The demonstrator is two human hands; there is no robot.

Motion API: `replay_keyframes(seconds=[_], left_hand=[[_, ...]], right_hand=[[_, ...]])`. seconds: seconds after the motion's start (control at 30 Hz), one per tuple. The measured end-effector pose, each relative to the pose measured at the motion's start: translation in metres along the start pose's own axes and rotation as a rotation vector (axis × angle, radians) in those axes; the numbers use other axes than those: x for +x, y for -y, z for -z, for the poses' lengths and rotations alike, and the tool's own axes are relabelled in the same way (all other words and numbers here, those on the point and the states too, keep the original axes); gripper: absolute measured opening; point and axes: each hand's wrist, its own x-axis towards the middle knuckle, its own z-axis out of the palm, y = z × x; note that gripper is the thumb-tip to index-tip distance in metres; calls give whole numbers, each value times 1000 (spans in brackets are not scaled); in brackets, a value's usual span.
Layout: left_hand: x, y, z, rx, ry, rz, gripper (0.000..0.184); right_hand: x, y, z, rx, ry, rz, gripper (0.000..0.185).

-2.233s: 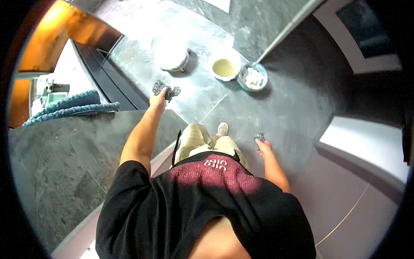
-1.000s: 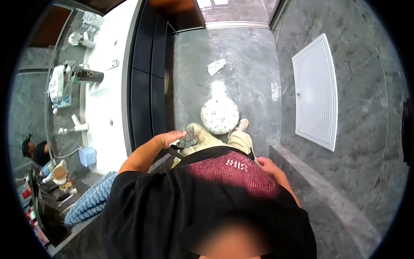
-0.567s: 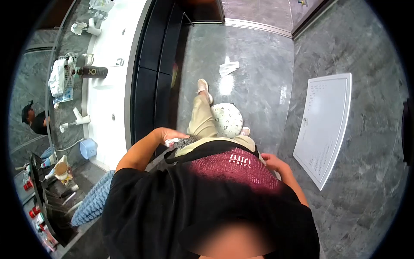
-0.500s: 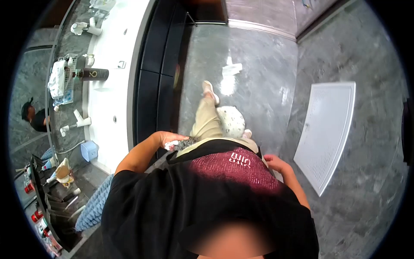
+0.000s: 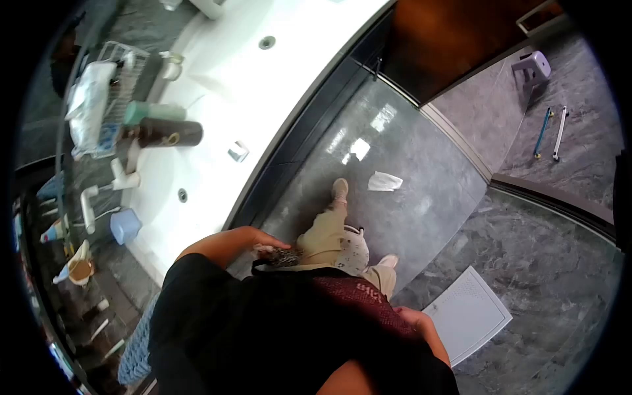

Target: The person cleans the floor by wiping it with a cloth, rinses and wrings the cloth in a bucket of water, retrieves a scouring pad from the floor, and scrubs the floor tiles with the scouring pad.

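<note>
My left hand (image 5: 264,239) is closed on a clump of grey steel wool (image 5: 287,257), with something whitish by the fingers, beside my left thigh. My right hand (image 5: 413,318) is low at my right hip, against the edge of the dark red shirt (image 5: 368,304). Its fingers look curled, and what they hold, if anything, is hidden. A round white speckled stool or lidded bucket (image 5: 355,254) stands between my legs, partly covered by the trousers.
At left, a white basin counter (image 5: 217,125) carries a dark bottle (image 5: 172,133) and a wire basket (image 5: 128,82). A white cloth (image 5: 384,182) lies on the grey floor. A white panel (image 5: 467,317) is at lower right, a small stool (image 5: 534,64) beyond the doorway.
The buckets seen at first are out of view. Lately the view has turned, bringing the doorway and small stool in. My left hand still holds the steel wool; the right's steel wool no longer shows.
</note>
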Motion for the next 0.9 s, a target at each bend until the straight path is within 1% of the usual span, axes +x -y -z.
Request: replay_keyframes(seconds=[0.03, 0.1, 0.17, 0.2, 0.23, 0.27, 0.3, 0.33, 0.37, 0.43, 0.47, 0.5, 0.53, 0.57, 0.63, 0.67, 0.73, 0.77, 0.8, 0.87, 0.9], left_hand=[[-6, -17, 6, -7, 28, 11, 45], [-6, -52, 8, 44, -366, -222, 42], [24, -91, 60, -74, -327, -408, 49], [33, -123, 62, -141, -482, -507, 51], [42, -162, 52, -209, -637, -604, 53], [51, -201, 43, -292, -533, -806, 53], [68, -237, 37, -377, -428, -1013, 53], [102, -262, 45, -313, -614, -960, 48], [136, -286, 55, -243, -802, -903, 44], [179, -325, 47, -142, -853, -877, 40], [214, -338, 53, -134, -854, -865, 40], [256, -348, 65, -270, -684, -1007, 35], [268, -361, 67, -407, -505, -1138, 30], [275, -365, 71, -527, -425, -1021, 29], [284, -385, 84, -412, -503, -881, 28], [278, -398, 89, -416, -508, -879, 28], [265, -414, 91, -112, -501, -990, 26], [258, -413, 87, -107, -514, -995, 26], [250, -412, 82, -134, -523, -1025, 23], [236, -413, 87, -159, -527, -1075, 21], [226, -411, 89, -248, -486, -1045, 20]], right_hand=[[10, 16, 12, 15, -3, -27, 15], [39, 43, 22, -389, 203, 63, 18], [57, 91, 24, -639, 314, -139, 21], [89, 97, 46, -964, 367, 38, 22], [106, 122, 61, -1125, 167, 114, 21], [122, 146, 76, -1269, -47, 156, 20], [125, 192, 81, -1185, -550, 88, 18], [112, 239, 84, -984, -859, 442, 22], [146, 251, 112, -793, -1101, 701, 35], [158, 308, 137, -893, -1251, 1005, 48], [175, 318, 151, -879, -1252, 1000, 48], [195, 325, 168, -941, -1153, 1020, 53], [216, 326, 186, -1000, -1053, 1039, 58], [238, 320, 207, -990, -1054, 1036, 58], [284, 303, 252, -749, -932, 1100, 61], [294, 309, 260, -493, -997, 1037, 55], [244, 344, 269, -657, -1066, 1061, 47], [223, 345, 270, -651, -1165, 1134, 39], [216, 329, 279, -530, -1188, 1075, 40], [200, 306, 290, -381, -1161, 1001, 40], [190, 297, 287, -400, -1245, 1050, 41]])
